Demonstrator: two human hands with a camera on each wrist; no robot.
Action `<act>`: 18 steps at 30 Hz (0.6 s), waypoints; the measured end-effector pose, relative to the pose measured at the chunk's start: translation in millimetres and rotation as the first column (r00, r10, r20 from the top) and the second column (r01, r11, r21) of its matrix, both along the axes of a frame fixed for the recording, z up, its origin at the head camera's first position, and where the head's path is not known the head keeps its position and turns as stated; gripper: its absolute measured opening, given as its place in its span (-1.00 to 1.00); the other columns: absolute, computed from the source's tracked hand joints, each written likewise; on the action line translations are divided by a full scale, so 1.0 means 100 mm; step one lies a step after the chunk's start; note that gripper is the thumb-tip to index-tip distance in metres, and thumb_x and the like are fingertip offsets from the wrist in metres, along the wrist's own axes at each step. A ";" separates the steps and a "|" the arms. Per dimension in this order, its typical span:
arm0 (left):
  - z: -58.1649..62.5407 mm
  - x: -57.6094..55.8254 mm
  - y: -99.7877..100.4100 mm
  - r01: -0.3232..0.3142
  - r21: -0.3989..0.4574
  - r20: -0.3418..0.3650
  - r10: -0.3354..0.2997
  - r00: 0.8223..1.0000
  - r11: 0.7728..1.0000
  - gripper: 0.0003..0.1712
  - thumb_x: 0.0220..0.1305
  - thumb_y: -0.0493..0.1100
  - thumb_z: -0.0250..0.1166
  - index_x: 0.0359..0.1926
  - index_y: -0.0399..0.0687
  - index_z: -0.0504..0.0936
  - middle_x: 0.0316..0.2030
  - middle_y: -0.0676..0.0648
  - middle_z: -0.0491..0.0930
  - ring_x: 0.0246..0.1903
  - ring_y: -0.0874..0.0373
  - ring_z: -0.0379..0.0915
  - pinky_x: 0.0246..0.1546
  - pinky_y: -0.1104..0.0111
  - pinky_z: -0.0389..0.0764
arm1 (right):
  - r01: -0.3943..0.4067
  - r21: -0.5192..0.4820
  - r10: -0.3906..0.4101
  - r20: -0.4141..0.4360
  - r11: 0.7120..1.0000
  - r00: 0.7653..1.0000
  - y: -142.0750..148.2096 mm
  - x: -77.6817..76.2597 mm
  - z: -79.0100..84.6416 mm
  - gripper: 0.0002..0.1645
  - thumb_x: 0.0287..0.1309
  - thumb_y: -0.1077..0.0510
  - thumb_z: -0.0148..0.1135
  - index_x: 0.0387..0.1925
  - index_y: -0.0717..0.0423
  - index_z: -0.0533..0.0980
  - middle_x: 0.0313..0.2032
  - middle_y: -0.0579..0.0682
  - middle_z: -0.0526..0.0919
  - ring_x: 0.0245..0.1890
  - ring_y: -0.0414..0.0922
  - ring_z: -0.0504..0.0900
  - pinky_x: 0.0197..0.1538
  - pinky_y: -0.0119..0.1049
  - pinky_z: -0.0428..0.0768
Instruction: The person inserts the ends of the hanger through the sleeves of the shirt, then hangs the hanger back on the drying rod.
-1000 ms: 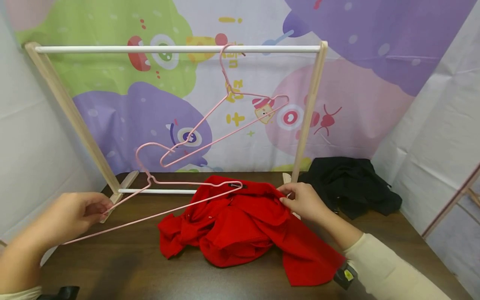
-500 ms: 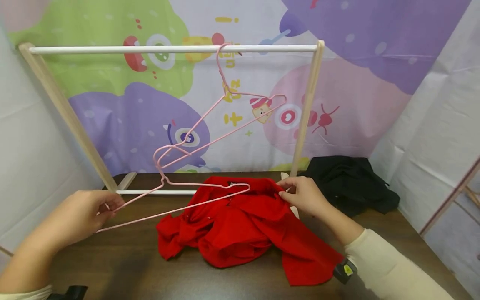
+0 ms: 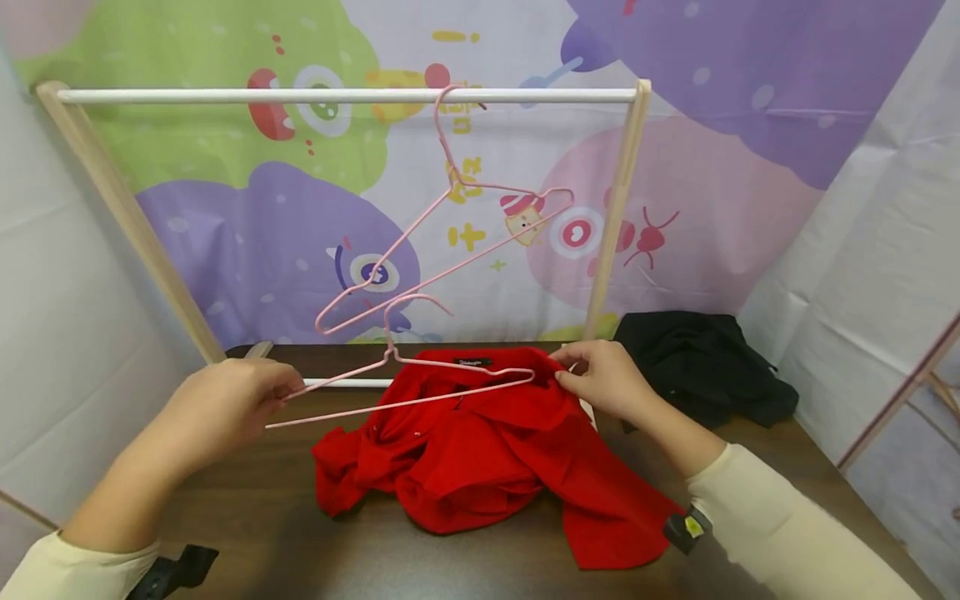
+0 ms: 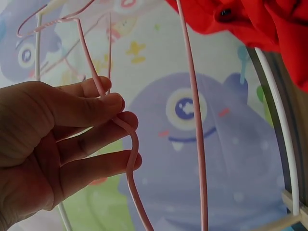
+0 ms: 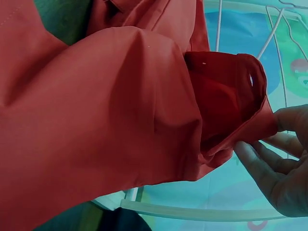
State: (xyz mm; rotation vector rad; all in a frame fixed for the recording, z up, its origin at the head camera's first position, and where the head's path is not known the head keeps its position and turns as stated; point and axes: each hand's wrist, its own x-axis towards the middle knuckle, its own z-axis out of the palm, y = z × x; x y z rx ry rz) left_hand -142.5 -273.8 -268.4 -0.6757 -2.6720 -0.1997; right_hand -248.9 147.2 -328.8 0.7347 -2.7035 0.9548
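My left hand (image 3: 225,408) pinches one end of a pink wire hanger (image 3: 397,407) between thumb and fingers; in the left wrist view the thumb presses the wire (image 4: 132,144) against the fingers. The hanger's far end reaches over a red shirt (image 3: 480,450), just in front of its collar with the dark label. My right hand (image 3: 603,379) pinches the collar's right side and lifts it off the table. In the right wrist view the collar (image 5: 255,125) stands open between thumb and fingers. The rest of the shirt lies bunched, one sleeve trailing right.
A wooden rack with a white top bar (image 3: 300,96) stands behind. A second pink hanger (image 3: 450,192) hangs from that bar. Dark folded cloth (image 3: 697,367) lies at the back right of the brown table (image 3: 360,558). A patterned curtain closes the back.
My left hand has moved right and slightly up with the hanger, whose far end has slid rightward over the shirt collar. The right hand keeps its grip on the collar, nearly still.
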 end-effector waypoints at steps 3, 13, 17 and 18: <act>0.01 -0.04 0.09 0.028 -0.022 -0.017 -0.028 0.999 0.999 -0.70 -0.08 -0.44 0.39 -0.42 0.08 0.65 -0.52 0.20 0.56 -0.51 0.21 0.47 -0.52 0.20 0.52 | 0.007 0.008 -0.007 -0.008 1.000 1.000 -0.03 0.01 0.04 -0.77 0.09 0.25 0.29 -0.19 0.14 0.71 -0.33 -0.01 0.73 -0.43 -0.14 0.64 -0.34 -0.24 0.60; 0.00 -0.23 0.36 0.077 -0.069 0.014 -0.077 0.997 0.995 -0.71 -0.05 -0.42 0.42 -0.37 0.08 0.69 -0.54 0.20 0.56 -0.55 0.23 0.47 -0.54 0.27 0.49 | -0.003 0.025 0.005 -0.063 1.000 0.998 -0.13 0.03 0.14 -0.78 0.08 0.25 0.27 -0.22 0.15 0.72 -0.34 -0.02 0.73 -0.39 -0.11 0.63 -0.27 -0.16 0.61; -0.02 -0.30 0.46 0.086 -0.052 0.043 -0.083 0.996 0.995 -0.70 -0.01 -0.44 0.39 -0.40 0.10 0.67 -0.56 0.20 0.53 -0.57 0.24 0.43 -0.57 0.29 0.46 | -0.030 0.024 0.032 -0.099 0.999 0.995 -0.16 0.04 0.17 -0.79 0.07 0.26 0.28 -0.23 0.17 0.72 -0.35 -0.03 0.73 -0.37 -0.11 0.63 -0.25 -0.14 0.61; -0.03 -0.32 0.48 0.086 -0.045 0.043 -0.084 0.996 0.995 -0.71 0.00 -0.44 0.38 -0.40 0.10 0.67 -0.56 0.20 0.54 -0.56 0.23 0.44 -0.57 0.29 0.47 | -0.036 0.022 0.038 -0.104 0.999 0.994 -0.17 0.04 0.18 -0.79 0.06 0.26 0.29 -0.24 0.18 0.72 -0.35 -0.02 0.73 -0.36 -0.11 0.64 -0.24 -0.13 0.61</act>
